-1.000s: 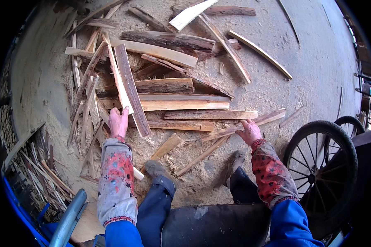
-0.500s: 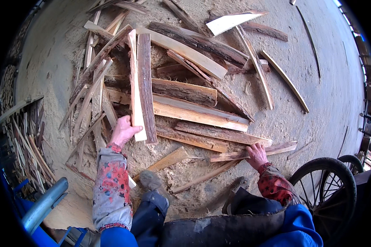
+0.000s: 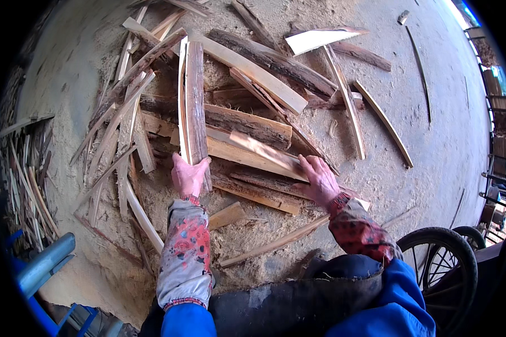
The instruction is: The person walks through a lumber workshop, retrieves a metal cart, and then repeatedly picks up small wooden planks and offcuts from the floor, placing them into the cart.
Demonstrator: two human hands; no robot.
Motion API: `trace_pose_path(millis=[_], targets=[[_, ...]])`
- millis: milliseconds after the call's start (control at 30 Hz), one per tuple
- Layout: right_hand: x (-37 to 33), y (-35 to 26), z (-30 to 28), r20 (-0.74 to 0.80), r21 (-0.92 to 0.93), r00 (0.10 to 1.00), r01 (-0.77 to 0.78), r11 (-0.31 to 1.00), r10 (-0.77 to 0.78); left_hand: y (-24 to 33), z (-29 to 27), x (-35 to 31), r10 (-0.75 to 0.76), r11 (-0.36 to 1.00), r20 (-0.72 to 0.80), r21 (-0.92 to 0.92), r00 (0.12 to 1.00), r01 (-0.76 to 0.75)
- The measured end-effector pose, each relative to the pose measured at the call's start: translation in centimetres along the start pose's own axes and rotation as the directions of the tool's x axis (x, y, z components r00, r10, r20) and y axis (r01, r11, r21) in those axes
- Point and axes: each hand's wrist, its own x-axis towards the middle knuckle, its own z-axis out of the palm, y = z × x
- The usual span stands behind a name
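My left hand (image 3: pixel 189 174) is closed round the near ends of two upright-lying wood slabs, a narrow pale one (image 3: pixel 182 95) and a bark-covered one (image 3: pixel 196 101), pressed side by side across the pile. In my right hand (image 3: pixel 320 181) is a short wood strip (image 3: pixel 264 153), pale and blurred by motion, its far end pointing left toward the slabs. Beneath both hands lie a thick bark-edged slab (image 3: pixel 253 124) and a sawn yellowish board (image 3: pixel 236 155), partly hidden. Nearer to me rests a bark-covered offcut (image 3: pixel 258 195).
Long offcuts (image 3: pixel 275 62) and thin strips (image 3: pixel 383 123) lie scattered over the sawdust-covered floor (image 3: pixel 450 73). A spoked wheel (image 3: pixel 441 269) stands at right. To the left are a heap of thin sticks (image 3: pixel 31 191) and a metal tube (image 3: pixel 48 264) on a blue frame.
My right hand has lifted the strip off the lower right of the pile and brought it left and farther away. My left hand now grips both slabs, which sit closer together.
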Motion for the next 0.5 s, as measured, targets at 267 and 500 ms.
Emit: trace_pose_path(millis=[267,500], targets=[[-1.1,4.2,4.2,0.146,-0.144,0.979,-0.123,0.982,0.144,-0.6,-0.7,-8.4,-0.216,0.884,0.394,-0.309,0.893,0.351],[0.2,5.4,3.8,0.285,-0.102,0.947,-0.121,0.987,0.146,1.5,5.4,-19.7,-0.353,0.708,0.471,-0.430,0.808,0.560]])
